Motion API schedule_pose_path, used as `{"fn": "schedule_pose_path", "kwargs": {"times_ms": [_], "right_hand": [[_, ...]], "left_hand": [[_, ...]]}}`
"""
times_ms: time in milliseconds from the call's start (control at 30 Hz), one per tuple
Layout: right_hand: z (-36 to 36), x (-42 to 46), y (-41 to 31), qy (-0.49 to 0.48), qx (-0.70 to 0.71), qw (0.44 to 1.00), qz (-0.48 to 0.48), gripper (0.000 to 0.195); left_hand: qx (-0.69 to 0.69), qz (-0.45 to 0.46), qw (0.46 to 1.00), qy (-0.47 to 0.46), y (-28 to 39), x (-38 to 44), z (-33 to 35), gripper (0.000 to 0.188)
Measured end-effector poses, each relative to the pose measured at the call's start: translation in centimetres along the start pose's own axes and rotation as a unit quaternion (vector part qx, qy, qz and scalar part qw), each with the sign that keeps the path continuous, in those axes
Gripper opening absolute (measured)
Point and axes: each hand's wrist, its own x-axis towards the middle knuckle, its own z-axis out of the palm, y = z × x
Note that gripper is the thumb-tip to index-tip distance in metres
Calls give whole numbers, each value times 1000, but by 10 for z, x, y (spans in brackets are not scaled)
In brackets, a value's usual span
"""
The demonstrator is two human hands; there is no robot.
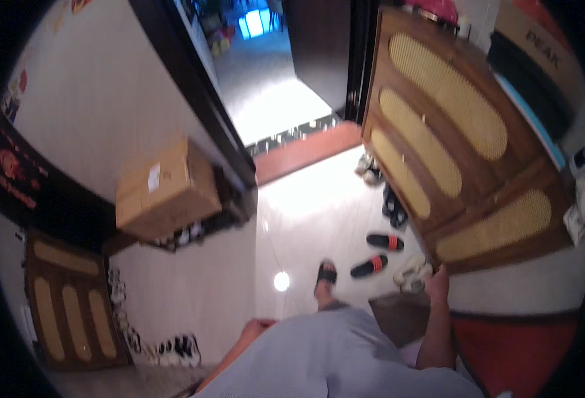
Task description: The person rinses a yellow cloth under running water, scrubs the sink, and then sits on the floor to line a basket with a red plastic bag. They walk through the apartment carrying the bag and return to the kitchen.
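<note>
My right hand [437, 284] reaches forward to the near lower corner of a brown wooden cabinet with woven rattan panels [496, 226]. A pair of pale shoes [413, 274] is right beside it on the floor. Whether the fingers touch the cabinet or hold anything cannot be made out. My left hand [260, 326] hangs low beside my grey shirt [317, 353], which partly covers it; its fingers look curled. One foot in a dark slide sandal [326, 272] stands forward on the pale tiles [302, 234].
Black slippers with red straps [370, 266] and dark shoes [395, 206] lie along the cabinet. Ahead is an open doorway with a reddish threshold [307, 151]. A cardboard box [168, 191] sits on a shoe rack at left. Another rattan cabinet [76, 303] and several shoes [185, 346] are further left.
</note>
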Motion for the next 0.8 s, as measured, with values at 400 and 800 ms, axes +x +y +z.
{"fn": "schedule_pose_path", "kwargs": {"times_ms": [400,800], "right_hand": [[155,157,-408,-681,42,648,-339,27],[115,394,-646,-625,39,712,-318,30]], "left_hand": [[-272,249,909,-197,125,349,-71,36],[22,162,963,-216,505,467,-290,41]]}}
